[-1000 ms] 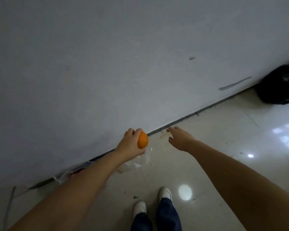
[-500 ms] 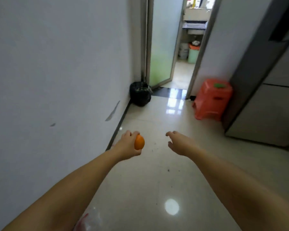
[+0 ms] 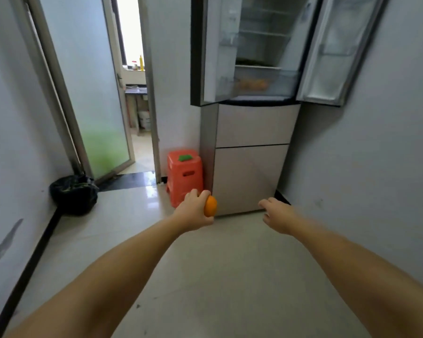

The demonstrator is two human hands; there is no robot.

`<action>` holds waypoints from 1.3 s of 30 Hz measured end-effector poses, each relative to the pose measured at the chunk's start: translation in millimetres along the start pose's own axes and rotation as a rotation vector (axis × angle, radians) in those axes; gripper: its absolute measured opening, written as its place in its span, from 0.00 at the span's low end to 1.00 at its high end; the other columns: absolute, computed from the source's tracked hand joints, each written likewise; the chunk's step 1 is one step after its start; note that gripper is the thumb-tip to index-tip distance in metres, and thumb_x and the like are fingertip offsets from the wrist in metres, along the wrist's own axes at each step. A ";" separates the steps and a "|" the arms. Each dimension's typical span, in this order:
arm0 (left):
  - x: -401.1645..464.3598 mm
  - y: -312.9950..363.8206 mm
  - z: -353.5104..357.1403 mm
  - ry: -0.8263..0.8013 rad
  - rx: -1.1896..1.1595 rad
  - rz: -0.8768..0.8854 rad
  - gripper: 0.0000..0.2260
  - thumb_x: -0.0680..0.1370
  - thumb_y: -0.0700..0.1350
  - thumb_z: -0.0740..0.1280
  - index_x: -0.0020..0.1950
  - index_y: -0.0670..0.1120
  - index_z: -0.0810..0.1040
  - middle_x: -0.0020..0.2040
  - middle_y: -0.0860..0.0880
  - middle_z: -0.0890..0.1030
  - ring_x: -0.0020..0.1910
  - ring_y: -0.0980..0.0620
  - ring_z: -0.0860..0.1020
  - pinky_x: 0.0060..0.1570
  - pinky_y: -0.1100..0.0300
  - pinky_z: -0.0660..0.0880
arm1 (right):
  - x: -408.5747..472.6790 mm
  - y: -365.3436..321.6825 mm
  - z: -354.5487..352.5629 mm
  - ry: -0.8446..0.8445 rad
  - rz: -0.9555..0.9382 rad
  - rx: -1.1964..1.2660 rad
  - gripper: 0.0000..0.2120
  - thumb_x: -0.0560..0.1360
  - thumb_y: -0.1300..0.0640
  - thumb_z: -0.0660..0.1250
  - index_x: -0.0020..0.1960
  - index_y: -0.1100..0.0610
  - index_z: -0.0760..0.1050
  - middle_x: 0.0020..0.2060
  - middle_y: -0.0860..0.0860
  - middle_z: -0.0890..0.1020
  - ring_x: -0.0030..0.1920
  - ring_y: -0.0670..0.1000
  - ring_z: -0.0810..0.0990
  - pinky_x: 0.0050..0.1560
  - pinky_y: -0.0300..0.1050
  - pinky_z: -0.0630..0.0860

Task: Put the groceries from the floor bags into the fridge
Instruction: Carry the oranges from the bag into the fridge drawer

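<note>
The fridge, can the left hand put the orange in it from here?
Probably not yet. The left hand holds the orange low, well short of the fridge. Both top doors stand open, though, so nothing blocks the shelves.

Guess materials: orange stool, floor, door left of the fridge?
Stool: looks like moulded plastic, uniform orange with a cut-out handle slot, slight sheen. Floor: probably glazed tile or polished stone, pale and glossy, mirroring doorway light. Door: seemingly frosted glass in a grey metal frame; light passes through blurred, green tint low down.
</note>
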State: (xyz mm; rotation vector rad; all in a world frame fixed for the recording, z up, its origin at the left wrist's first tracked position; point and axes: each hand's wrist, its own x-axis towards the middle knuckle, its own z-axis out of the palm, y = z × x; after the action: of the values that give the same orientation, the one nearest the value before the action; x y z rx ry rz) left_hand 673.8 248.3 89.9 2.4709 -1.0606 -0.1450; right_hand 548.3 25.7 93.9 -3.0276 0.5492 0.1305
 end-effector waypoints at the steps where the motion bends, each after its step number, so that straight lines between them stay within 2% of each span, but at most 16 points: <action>1: 16.0 22.0 4.6 0.004 -0.010 0.023 0.29 0.69 0.52 0.72 0.66 0.52 0.64 0.59 0.44 0.69 0.58 0.44 0.71 0.56 0.47 0.75 | 2.2 25.9 -6.5 0.016 0.024 0.000 0.15 0.79 0.55 0.56 0.65 0.57 0.67 0.59 0.57 0.72 0.54 0.59 0.75 0.55 0.53 0.75; 7: 117.0 104.3 15.3 0.012 0.017 0.133 0.29 0.71 0.51 0.71 0.68 0.49 0.63 0.61 0.42 0.68 0.60 0.42 0.70 0.58 0.49 0.73 | 41.4 127.0 -43.4 0.080 0.102 0.006 0.16 0.80 0.56 0.55 0.66 0.58 0.67 0.61 0.59 0.72 0.56 0.61 0.75 0.56 0.54 0.74; 14: 268.8 127.5 5.3 0.087 0.032 0.183 0.30 0.71 0.52 0.72 0.68 0.51 0.62 0.62 0.43 0.67 0.60 0.43 0.70 0.57 0.47 0.74 | 154.9 191.0 -91.2 0.175 0.081 -0.021 0.19 0.80 0.54 0.55 0.70 0.56 0.64 0.64 0.56 0.71 0.59 0.59 0.75 0.57 0.55 0.74; 20: 418.6 152.6 -31.4 0.121 0.041 0.219 0.29 0.71 0.51 0.72 0.68 0.51 0.62 0.63 0.44 0.66 0.61 0.44 0.69 0.58 0.49 0.73 | 266.7 241.4 -167.0 0.256 0.106 -0.049 0.20 0.80 0.55 0.54 0.71 0.55 0.63 0.66 0.56 0.70 0.60 0.58 0.74 0.57 0.51 0.73; 27: 561.2 173.6 -32.0 0.147 -0.012 0.204 0.30 0.72 0.50 0.72 0.70 0.50 0.62 0.66 0.42 0.65 0.64 0.42 0.67 0.60 0.48 0.72 | 389.1 306.5 -193.8 0.324 0.088 -0.015 0.20 0.80 0.54 0.54 0.72 0.54 0.63 0.66 0.54 0.70 0.58 0.57 0.75 0.52 0.50 0.74; 31: 643.4 177.5 -16.7 0.154 0.030 0.187 0.30 0.71 0.50 0.72 0.69 0.51 0.62 0.64 0.43 0.65 0.63 0.42 0.68 0.59 0.48 0.73 | 474.0 354.8 -203.4 0.359 0.044 0.018 0.21 0.80 0.55 0.55 0.72 0.54 0.63 0.67 0.55 0.69 0.61 0.57 0.74 0.56 0.50 0.74; 36: 755.0 186.6 -27.4 0.277 0.019 0.110 0.29 0.71 0.49 0.72 0.68 0.50 0.63 0.63 0.42 0.66 0.63 0.41 0.67 0.57 0.48 0.72 | 586.6 415.6 -241.6 0.404 -0.065 -0.008 0.20 0.79 0.55 0.56 0.71 0.54 0.64 0.66 0.56 0.70 0.59 0.58 0.74 0.54 0.50 0.73; 39: 819.7 193.2 -44.9 0.341 0.001 0.091 0.30 0.71 0.50 0.72 0.69 0.49 0.63 0.65 0.42 0.65 0.65 0.41 0.66 0.61 0.46 0.71 | 656.8 448.8 -273.2 0.454 -0.129 -0.008 0.19 0.79 0.55 0.57 0.69 0.54 0.66 0.65 0.56 0.71 0.58 0.57 0.75 0.54 0.50 0.73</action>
State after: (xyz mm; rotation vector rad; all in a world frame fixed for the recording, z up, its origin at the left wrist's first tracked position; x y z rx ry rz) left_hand 1130.9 -435.1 277.9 2.3313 -1.0183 0.2944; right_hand 1022.3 -642.7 283.2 -3.0899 0.3709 -0.5728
